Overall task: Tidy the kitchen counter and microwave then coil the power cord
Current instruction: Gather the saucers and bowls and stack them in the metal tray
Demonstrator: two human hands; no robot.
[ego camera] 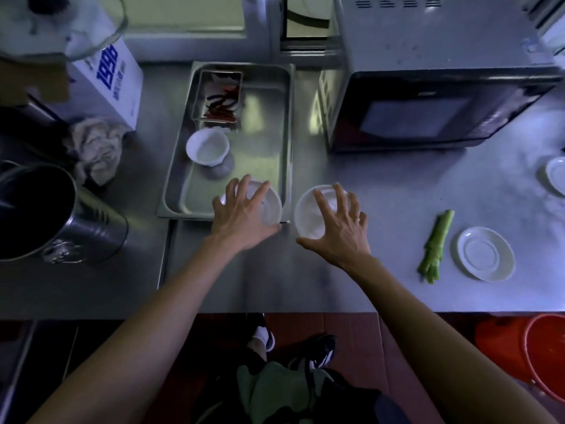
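Note:
My left hand grips a white bowl from above, over the near right corner of the steel tray. My right hand grips a second white bowl over the steel counter just right of the tray. Inside the tray another white bowl stands upright, and behind it a small metal pan holds red and dark chilies. The microwave sits at the back right with its door closed. No power cord is visible.
A green celery stalk and a white saucer lie to the right; another white plate shows at the right edge. Left are a crumpled cloth, a white box and a metal pot. A red bucket stands on the floor.

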